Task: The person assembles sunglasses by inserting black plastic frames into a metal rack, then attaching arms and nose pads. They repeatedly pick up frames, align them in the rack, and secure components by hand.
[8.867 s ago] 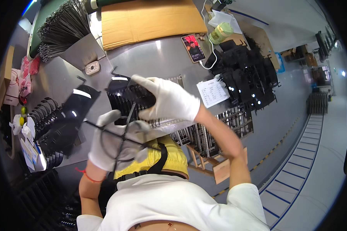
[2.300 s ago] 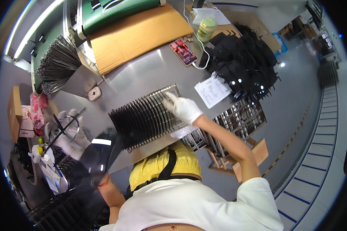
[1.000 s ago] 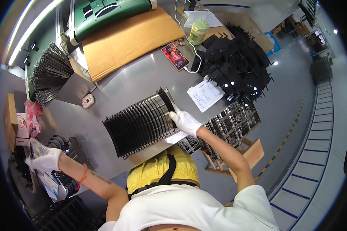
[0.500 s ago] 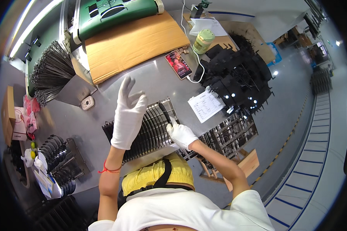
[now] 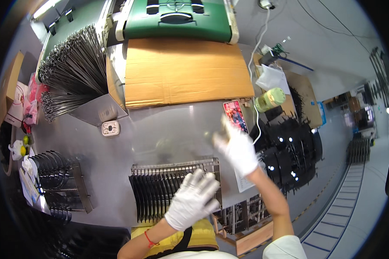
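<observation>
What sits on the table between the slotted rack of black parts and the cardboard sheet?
Mostly bare grey table between the rack and the cardboard sheet, in the head view; a small white device lies toward the left.

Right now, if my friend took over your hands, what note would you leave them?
Left hand: gloved, fingers spread, resting on the black plates standing in the rack. It grips nothing.
Right hand: gloved, open and blurred, lifted over the grey table near the red phone. Empty.
Rack: near the table's front edge, filled with upright plates across its width.
More black parts lie heaped to the right; another rack sits at the left.
Done: the rack looks full. What is left cannot be told.
</observation>
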The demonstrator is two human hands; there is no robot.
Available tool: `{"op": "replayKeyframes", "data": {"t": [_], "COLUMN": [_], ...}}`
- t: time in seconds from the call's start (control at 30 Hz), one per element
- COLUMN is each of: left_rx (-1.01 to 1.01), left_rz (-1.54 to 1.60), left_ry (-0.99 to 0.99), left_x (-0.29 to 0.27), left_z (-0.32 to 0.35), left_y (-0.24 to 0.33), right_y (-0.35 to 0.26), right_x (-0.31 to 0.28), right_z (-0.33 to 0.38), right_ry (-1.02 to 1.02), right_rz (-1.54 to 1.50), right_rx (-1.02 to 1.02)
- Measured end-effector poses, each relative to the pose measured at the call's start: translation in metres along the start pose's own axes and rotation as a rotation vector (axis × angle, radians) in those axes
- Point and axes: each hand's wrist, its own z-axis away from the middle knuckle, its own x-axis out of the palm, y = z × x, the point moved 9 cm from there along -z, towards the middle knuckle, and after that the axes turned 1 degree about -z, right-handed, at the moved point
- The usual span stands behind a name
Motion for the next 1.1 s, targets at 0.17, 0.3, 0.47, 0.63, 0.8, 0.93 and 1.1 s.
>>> {"op": "replayKeyframes", "data": {"t": [0.17,0.3,0.47,0.63,0.8,0.93,1.1], "left_rx": [0.113,0.047,-0.392,-0.841,-0.594,-0.341,-0.028], "left_rz": [-0.012,0.2,0.033,0.201,1.205,1.76,2.146], "left_ry": [-0.17,-0.056,0.239,0.597,0.74,0.673,0.647], "left_x": [0.077,0.019,-0.041,-0.081,-0.067,-0.047,-0.037], "left_z": [0.011,0.01,0.045,0.099,0.078,0.031,0.004], "left_y": [-0.006,-0.007,-0.08,-0.141,-0.155,-0.133,-0.071], "right_y": [-0.071,-0.108,-0.147,-0.183,-0.133,-0.119,-0.158], "right_x": [-0.028,-0.027,-0.044,-0.006,-0.02,-0.001,0.034], "right_z": [-0.248,-0.41,-0.497,-0.426,-0.173,0.012,0.156], "right_ry": [0.393,0.43,0.455,0.097,0.62,0.247,-0.179], "right_rz": [0.076,0.348,0.486,0.509,0.021,-0.009,-0.154], "right_rx": [-0.361,-0.298,-0.302,-0.62,-0.831,-0.563,-0.717]}}
